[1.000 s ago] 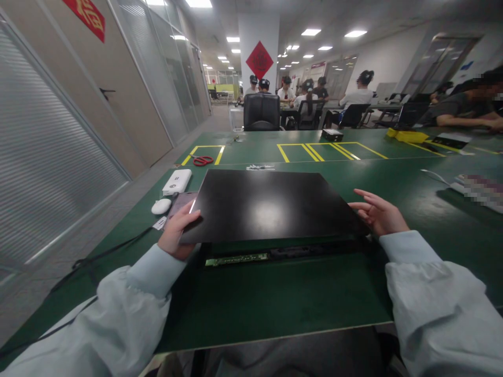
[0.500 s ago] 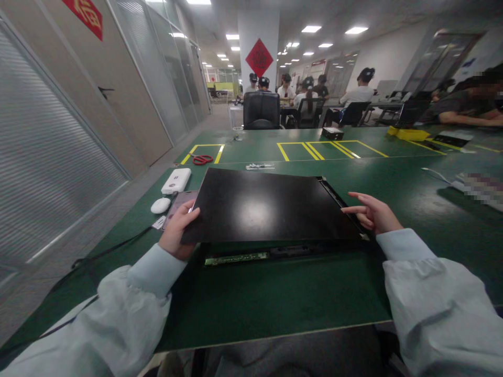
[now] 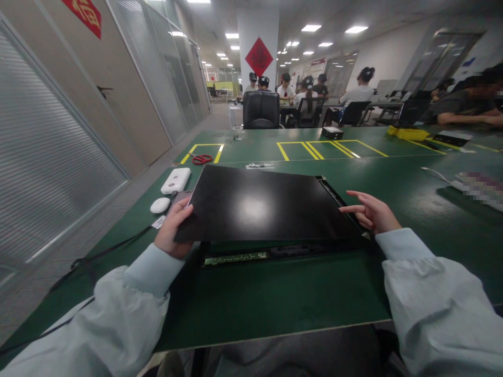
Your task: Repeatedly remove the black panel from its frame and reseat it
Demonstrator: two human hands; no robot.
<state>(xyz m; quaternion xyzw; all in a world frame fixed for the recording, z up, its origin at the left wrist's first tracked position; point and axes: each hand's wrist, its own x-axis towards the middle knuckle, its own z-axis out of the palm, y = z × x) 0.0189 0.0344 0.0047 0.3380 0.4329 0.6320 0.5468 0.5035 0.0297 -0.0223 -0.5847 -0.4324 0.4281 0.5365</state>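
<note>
- Already the black display panel [image 3: 259, 201] sits lifted off its frame [image 3: 338, 196], left hand [image 3: 173, 230] pinching its near-left corner
- Right hand [image 3: 371, 213], fingers loosely spread, hovers just beside the right edge, holding nothing
- Circuit strip [image 3: 236, 258] lies exposed beneath; panel not yet clear of the green table [image 3: 275, 298]

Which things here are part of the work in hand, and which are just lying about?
In hand: left hand gripping glossy black flat panel; right hand beside its right edge; black frame underneath.
Lying about: red-handled scissors, white rectangular power bank, white oval mouse.

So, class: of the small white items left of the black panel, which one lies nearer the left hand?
The rounded white mouse, closer to the left hand than the oblong white box beyond it.
</note>
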